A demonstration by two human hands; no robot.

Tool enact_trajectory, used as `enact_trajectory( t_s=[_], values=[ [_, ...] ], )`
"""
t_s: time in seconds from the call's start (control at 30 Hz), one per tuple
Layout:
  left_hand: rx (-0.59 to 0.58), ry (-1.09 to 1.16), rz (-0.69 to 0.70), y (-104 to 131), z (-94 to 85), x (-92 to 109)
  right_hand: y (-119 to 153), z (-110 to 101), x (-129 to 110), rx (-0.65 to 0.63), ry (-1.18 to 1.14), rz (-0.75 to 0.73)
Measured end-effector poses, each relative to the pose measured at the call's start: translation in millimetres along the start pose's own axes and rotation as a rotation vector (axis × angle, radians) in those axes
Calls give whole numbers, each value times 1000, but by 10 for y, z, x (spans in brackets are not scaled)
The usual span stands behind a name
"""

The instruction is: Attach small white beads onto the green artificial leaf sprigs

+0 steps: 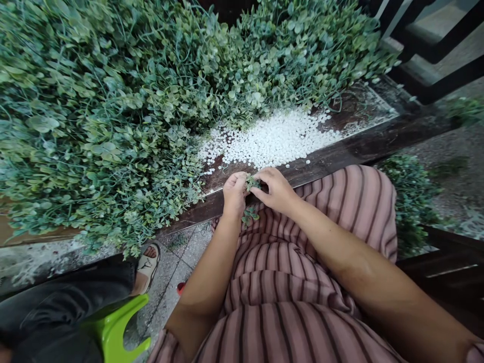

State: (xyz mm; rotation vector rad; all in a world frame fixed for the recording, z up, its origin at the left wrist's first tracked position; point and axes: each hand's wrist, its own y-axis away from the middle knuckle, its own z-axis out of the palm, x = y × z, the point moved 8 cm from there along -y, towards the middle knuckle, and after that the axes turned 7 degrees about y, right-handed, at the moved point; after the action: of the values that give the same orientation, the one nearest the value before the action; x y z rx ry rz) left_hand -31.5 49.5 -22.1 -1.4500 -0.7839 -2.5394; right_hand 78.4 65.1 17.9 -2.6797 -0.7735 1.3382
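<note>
My left hand (235, 191) is closed, its thumb and fingers pinching a small sprig of artificial leaves (251, 182). From the other side my right hand (277, 189) has its thumb and forefinger around the same sprig. More green leaves (249, 217) hang just below my hands, over the striped cloth on my lap. Just beyond my fingers, small white beads (278, 138) lie in a loose spread on a dark wooden table (333, 154). What the fingertips do inside the sprig is too small to make out.
A large heap of artificial greenery (124, 101) covers the left and back of the table. Dark slatted wood (434, 50) stands at the back right. More greenery (410, 201) sits right of my knee. At lower left are another person's leg (75, 292) and a green plastic stool (117, 327).
</note>
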Motion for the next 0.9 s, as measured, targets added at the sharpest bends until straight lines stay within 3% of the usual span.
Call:
enact_trajectory(
  t_s=[0.17,0.4,0.53,0.77,0.9],
  values=[
    [-20,48,-2,2,18,3,14,-49,-106,94,-5,-46],
    [-32,87,-84,41,15,-16,-24,-112,197,163,-366,246],
    [-22,85,-177,79,-34,2,-37,-54,210,80,-587,259],
    [43,-31,-152,100,-132,142,-30,119,-18,-209,-470,100],
    [-8,-112,-102,112,-113,140,-26,131,-66,-260,-415,68]
  ],
)
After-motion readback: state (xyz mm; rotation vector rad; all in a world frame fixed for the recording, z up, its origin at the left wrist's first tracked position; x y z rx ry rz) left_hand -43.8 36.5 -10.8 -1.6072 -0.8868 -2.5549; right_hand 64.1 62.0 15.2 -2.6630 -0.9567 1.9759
